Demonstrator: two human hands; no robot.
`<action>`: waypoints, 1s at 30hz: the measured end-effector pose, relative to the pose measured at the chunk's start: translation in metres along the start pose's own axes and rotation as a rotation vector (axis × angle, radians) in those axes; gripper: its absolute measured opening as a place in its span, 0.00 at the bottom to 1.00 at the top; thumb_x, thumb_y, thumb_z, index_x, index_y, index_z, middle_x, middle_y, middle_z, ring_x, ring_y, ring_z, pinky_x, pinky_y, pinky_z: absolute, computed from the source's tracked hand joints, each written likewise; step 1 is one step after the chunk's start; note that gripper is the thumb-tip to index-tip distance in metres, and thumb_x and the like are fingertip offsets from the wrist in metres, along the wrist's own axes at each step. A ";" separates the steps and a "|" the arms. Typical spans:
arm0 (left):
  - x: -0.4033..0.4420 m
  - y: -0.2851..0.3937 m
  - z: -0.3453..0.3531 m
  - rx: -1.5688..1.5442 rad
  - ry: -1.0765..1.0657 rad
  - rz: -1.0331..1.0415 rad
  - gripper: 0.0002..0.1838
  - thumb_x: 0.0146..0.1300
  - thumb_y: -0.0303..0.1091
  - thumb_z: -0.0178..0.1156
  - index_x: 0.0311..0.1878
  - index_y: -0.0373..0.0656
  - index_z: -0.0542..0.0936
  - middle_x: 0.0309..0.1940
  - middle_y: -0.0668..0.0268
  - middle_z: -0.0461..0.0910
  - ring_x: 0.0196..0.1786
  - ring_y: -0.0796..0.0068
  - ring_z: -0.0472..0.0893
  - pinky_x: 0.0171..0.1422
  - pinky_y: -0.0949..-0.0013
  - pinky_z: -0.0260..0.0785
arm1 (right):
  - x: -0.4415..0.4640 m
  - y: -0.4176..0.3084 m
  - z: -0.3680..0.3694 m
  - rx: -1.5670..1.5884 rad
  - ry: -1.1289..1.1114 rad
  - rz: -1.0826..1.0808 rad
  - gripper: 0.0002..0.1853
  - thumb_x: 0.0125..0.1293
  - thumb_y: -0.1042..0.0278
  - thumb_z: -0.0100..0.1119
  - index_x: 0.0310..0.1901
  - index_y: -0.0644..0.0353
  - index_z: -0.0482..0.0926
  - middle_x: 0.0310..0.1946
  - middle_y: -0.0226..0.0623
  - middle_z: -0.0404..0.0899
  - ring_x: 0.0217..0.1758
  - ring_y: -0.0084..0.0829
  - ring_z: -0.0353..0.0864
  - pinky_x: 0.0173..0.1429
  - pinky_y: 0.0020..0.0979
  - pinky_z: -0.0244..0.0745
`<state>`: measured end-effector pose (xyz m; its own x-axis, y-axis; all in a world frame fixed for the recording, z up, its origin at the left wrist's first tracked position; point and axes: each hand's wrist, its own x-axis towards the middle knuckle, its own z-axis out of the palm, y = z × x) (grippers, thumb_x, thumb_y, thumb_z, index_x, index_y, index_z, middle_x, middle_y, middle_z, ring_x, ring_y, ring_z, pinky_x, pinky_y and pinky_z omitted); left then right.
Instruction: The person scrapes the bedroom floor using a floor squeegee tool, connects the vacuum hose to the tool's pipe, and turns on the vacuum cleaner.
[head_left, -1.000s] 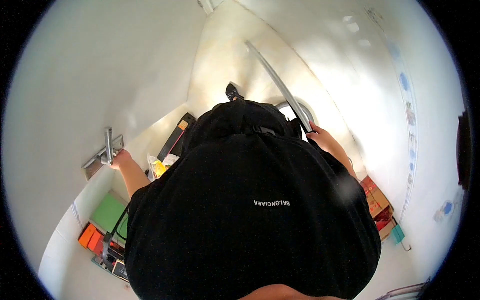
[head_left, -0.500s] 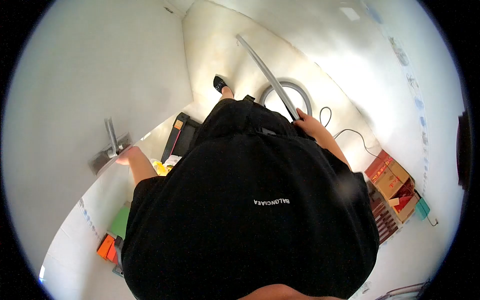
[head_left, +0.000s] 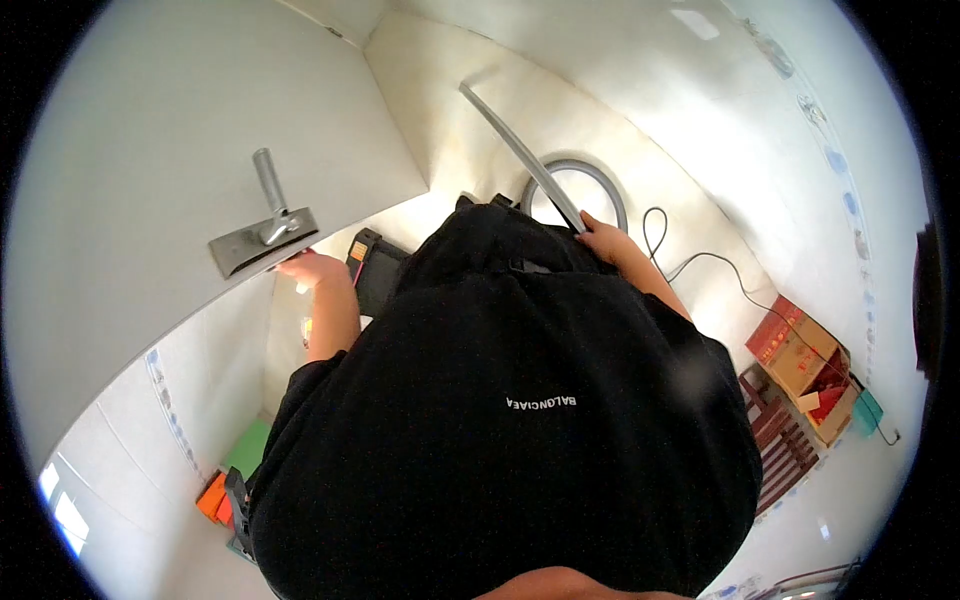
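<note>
A white door with a metal lever handle on a metal plate fills the left of the head view. My left hand is at the door's edge, just beside the handle plate, closed on the edge; some fingertips are hidden. My right hand is wrapped round the lower end of a long grey tube, which slants up and to the left, away from my body. Behind the tube, a thick grey ring-shaped loop, perhaps hose, lies over the pale floor.
A thin dark cord runs across the floor to the right. Cardboard boxes stand by a brown slatted piece of wood. A black item stands past the door edge. Orange boxes are at lower left.
The door has swung to the right and away from me, with my left hand moving along at its edge. The tube and my right hand have shifted slightly left. My foot is now hidden.
</note>
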<state>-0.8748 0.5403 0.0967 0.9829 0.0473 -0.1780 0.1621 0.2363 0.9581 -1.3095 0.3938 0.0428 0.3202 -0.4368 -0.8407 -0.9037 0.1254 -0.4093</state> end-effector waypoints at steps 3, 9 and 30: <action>-0.022 -0.014 0.008 0.064 -0.167 -0.017 0.24 0.66 0.53 0.39 0.55 0.45 0.68 0.53 0.67 0.70 0.54 0.73 0.68 0.58 0.71 0.58 | 0.039 -0.001 0.008 0.034 0.055 -0.057 0.37 0.55 0.54 0.53 0.67 0.50 0.54 0.56 0.52 0.69 0.59 0.48 0.69 0.62 0.36 0.61; -0.060 -0.007 0.016 0.340 -0.518 -0.237 0.34 0.67 0.52 0.42 0.68 0.49 0.41 0.66 0.65 0.48 0.62 0.63 0.61 0.56 0.59 0.62 | 0.017 0.035 0.010 0.693 -0.093 0.070 0.37 0.56 0.62 0.55 0.66 0.62 0.54 0.48 0.46 0.75 0.48 0.36 0.74 0.52 0.32 0.68; -0.108 0.013 0.226 1.119 -1.402 0.622 0.34 0.61 0.58 0.49 0.59 0.40 0.56 0.35 0.49 0.78 0.42 0.48 0.78 0.46 0.54 0.67 | -0.001 0.145 0.093 0.673 0.152 0.015 0.25 0.59 0.58 0.56 0.53 0.70 0.69 0.40 0.46 0.78 0.42 0.32 0.77 0.42 0.31 0.69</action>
<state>-0.9594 0.3192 0.1791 0.1754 -0.9824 -0.0646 -0.7848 -0.1792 0.5933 -1.4143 0.4957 -0.0483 0.2211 -0.5446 -0.8090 -0.5190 0.6367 -0.5704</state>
